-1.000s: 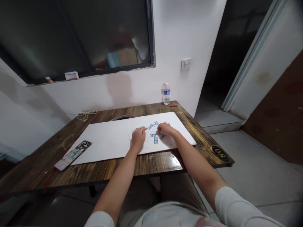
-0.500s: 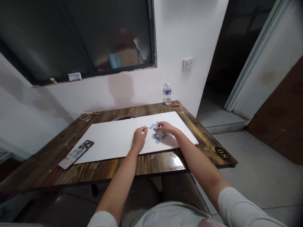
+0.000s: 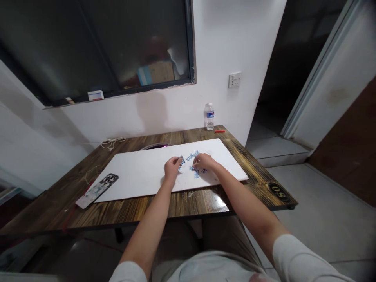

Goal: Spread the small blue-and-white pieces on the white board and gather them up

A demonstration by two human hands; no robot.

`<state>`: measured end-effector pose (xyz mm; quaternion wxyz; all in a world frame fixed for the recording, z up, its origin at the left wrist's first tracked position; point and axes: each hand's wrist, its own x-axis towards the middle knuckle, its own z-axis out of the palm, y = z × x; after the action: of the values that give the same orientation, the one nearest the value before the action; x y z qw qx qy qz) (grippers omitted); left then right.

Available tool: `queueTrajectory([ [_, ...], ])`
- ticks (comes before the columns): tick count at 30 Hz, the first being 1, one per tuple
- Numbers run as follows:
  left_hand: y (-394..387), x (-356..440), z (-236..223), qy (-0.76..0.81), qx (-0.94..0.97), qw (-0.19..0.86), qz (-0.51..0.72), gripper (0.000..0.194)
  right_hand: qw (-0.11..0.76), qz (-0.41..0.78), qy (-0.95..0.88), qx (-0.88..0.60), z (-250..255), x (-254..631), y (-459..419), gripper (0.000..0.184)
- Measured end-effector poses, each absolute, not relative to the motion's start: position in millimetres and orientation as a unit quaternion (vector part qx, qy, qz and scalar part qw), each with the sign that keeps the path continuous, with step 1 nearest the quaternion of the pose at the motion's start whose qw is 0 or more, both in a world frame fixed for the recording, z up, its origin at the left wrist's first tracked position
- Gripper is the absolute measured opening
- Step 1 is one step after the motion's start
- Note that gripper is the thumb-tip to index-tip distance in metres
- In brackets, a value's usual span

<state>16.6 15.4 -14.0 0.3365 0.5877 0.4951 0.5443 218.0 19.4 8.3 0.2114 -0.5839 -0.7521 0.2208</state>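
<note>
A white board (image 3: 138,176) lies flat on the wooden table, with several small blue-and-white rectangular pieces (image 3: 196,174) scattered near its middle. My left hand (image 3: 172,169) rests on the board, its thumb and fingertips pinched at a small blue piece (image 3: 182,159). To its right, my right hand (image 3: 203,161) curls over the pieces, with its fingertips among them. Its palm and fingers hide whatever lies directly beneath.
The dark wooden table (image 3: 55,207) holds a phone in a patterned case (image 3: 96,190) at left, a white cable (image 3: 111,143), a plastic water bottle (image 3: 209,117) and a red pen (image 3: 219,131) at the back. A white wall stands behind it.
The whole scene has drifted slightly right in view as my head moved. My left fingers have closed in on a blue piece, and my right hand has shifted slightly among the pieces.
</note>
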Motion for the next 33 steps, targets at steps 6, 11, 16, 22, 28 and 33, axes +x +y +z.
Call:
queueTrajectory([
  [6,17.1,13.6,-19.4,0.539,0.588,0.285,0.533,0.031,0.088,0.161,-0.76,-0.623,15.6,207.9,9.8,0.026],
  [11,13.2,15.1,-14.5,0.531,0.617,0.251,0.524,0.024,0.078,0.171,-0.764,-0.617,17.0,202.4,6.9,0.021],
  [16,10.4,16.7,-11.4,0.522,0.622,0.257,0.525,0.021,0.083,0.17,-0.765,-0.616,17.0,202.4,6.3,0.023],
  [22,6.6,19.9,-8.3,0.524,0.608,0.295,0.518,0.024,0.075,0.179,-0.763,-0.617,12.1,202.3,8.3,0.023],
  [28,6.2,22.6,-8.3,0.528,0.54,0.39,0.526,0.027,0.069,0.168,-0.775,-0.605,8.7,201.6,9.2,0.023],
  [33,9.5,21.1,-9.9,0.542,0.532,0.385,0.525,0.027,0.102,0.172,-0.774,-0.601,6.2,202.1,10.7,0.023],
])
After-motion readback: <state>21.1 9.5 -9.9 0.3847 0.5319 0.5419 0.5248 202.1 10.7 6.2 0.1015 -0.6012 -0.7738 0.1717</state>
